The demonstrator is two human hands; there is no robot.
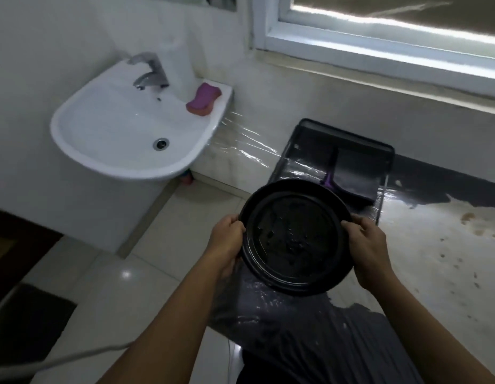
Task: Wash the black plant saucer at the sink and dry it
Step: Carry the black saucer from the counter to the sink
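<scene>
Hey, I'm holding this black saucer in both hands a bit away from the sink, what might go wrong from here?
The black saucer looks wet inside and seems tilted, so liquid may drip onto the floor tiles before reaching the sink. The left hand and right hand grip only its rim, which could slip if wet. The plastic sheeting may be slippery underfoot.

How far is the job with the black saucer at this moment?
Done: the black saucer is picked up; left hand and right hand grip its rim. In hand: it is held apart from the sink, glistening wet patches inside. Left: probably washing, since the sponge lies on the sink's edge, and surely drying.
</scene>
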